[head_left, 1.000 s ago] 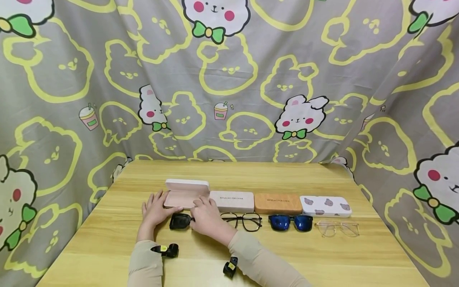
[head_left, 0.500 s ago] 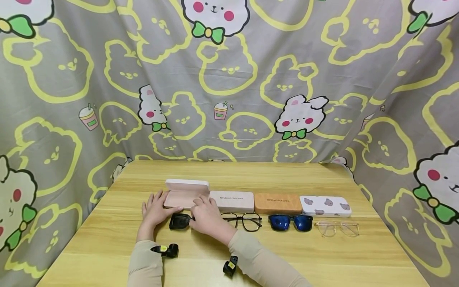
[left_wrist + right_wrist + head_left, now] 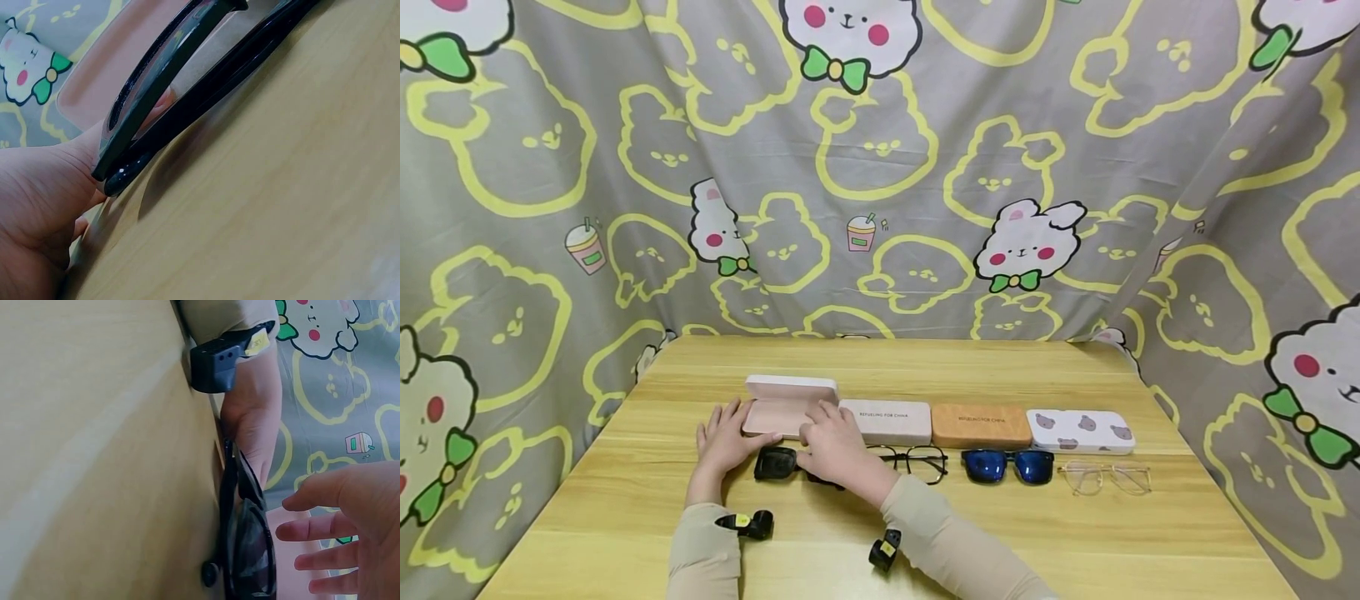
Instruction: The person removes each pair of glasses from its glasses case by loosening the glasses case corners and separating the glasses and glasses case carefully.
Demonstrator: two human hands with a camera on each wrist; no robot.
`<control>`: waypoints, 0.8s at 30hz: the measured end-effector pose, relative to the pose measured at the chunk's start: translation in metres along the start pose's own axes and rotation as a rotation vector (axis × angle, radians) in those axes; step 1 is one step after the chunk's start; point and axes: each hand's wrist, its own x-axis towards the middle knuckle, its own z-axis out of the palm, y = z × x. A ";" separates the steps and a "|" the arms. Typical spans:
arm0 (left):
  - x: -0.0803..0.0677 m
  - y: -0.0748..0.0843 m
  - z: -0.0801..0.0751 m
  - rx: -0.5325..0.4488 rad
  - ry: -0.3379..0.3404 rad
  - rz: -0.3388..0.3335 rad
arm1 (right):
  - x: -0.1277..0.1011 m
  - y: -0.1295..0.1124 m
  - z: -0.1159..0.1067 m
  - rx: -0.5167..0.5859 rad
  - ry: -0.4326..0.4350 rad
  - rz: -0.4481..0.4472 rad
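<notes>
Black sunglasses (image 3: 775, 462) lie on the wooden table (image 3: 925, 367), just in front of an open pink glasses case (image 3: 786, 414). My left hand (image 3: 730, 432) lies flat beside the case, and its thumb side touches the left end of the sunglasses (image 3: 187, 94). My right hand (image 3: 823, 429) hovers over the right half of the sunglasses, its fingertips at the case's front edge. In the right wrist view the right hand (image 3: 350, 531) has spread, relaxed fingers and holds nothing above the sunglasses (image 3: 250, 550). The left hand (image 3: 250, 425) lies beyond them.
To the right stands a row of shut cases: beige (image 3: 886, 421), orange (image 3: 981, 425) and white bear-print (image 3: 1081, 430). In front of them lie black-rimmed glasses (image 3: 921, 462), blue sunglasses (image 3: 1007, 465) and clear-framed glasses (image 3: 1105, 477). A printed curtain surrounds the table.
My right hand has lifted a little and shifted towards the pink case, uncovering part of the sunglasses under its wrist. The left hand has stayed put.
</notes>
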 end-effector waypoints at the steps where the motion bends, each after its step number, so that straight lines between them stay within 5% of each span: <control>1: 0.000 0.000 0.000 -0.001 -0.001 -0.001 | 0.001 0.001 0.000 -0.003 0.009 -0.002; 16: 0.001 -0.001 0.001 -0.007 0.002 -0.007 | 0.009 0.009 -0.015 -0.004 0.098 -0.028; 24: 0.001 0.000 0.000 -0.011 0.004 -0.004 | 0.020 0.016 -0.016 -0.014 0.229 -0.078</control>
